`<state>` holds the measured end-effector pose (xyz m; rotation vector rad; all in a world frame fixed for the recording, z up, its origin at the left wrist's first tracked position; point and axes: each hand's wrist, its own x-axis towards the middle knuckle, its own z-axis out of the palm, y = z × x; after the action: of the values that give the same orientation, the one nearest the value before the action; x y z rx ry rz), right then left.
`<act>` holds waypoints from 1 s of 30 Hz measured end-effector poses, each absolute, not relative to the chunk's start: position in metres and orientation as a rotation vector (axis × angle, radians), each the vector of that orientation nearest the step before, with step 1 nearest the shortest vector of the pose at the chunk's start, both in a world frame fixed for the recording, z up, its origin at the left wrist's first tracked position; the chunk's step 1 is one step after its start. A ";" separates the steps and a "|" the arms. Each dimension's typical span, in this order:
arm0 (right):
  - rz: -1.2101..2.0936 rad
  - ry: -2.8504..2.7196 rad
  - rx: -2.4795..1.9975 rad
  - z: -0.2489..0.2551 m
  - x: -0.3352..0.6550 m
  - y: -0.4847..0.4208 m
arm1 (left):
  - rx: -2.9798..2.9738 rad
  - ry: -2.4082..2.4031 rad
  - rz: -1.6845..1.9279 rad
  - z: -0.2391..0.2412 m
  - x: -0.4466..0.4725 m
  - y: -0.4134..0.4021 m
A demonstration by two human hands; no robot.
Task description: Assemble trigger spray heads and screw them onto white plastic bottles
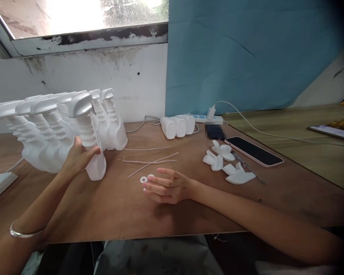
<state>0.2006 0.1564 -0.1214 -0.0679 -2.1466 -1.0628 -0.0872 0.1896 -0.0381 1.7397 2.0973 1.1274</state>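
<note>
My left hand point(78, 158) rests against the nearest white spray bottle point(88, 141), fingers curved around its body, at the front of a row of several like bottles point(40, 130). My right hand point(167, 186) lies on the wooden table point(117, 210), fingers stretched out together and pointing left, holding nothing. Two small white rings point(146, 178) lie just at its fingertips. Thin white tubes point(150, 160) lie on the table beyond the rings.
Three white bottle parts point(177, 126) stand by a power strip point(206, 118) at the back. White trigger pieces point(227, 164), a screwdriver point(248, 167) and a phone point(253, 151) lie to the right. A blue sheet point(246, 53) covers the wall.
</note>
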 end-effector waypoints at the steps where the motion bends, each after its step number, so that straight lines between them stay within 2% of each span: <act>1: -1.067 -2.149 -0.051 -0.121 0.201 0.156 | 1.728 2.154 1.117 -0.041 -0.092 0.193; 6: -1.016 -2.165 -0.086 -0.122 0.202 0.156 | 1.800 2.293 1.196 -0.053 -0.101 0.202; 11: -0.819 -2.223 -0.435 -0.123 0.204 0.161 | 2.163 2.266 1.167 -0.060 -0.092 0.198; 16: -0.753 -2.273 -1.040 -0.118 0.210 0.172 | 2.337 2.458 1.112 -0.066 -0.088 0.201; 24: -0.725 -1.882 -2.442 -0.108 0.233 0.173 | 2.281 2.410 1.250 -0.073 -0.090 0.198; 27: -0.617 -1.853 -2.623 -0.109 0.234 0.175 | 2.372 2.339 1.419 -0.073 -0.089 0.194; 30: -0.665 -1.937 -2.569 -0.110 0.230 0.173 | 2.619 2.094 1.563 -0.068 -0.084 0.192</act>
<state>0.2304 0.1728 -0.1099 -2.5691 -1.9370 -0.6651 -0.0839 0.1920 -0.0683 2.6187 2.0943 1.5626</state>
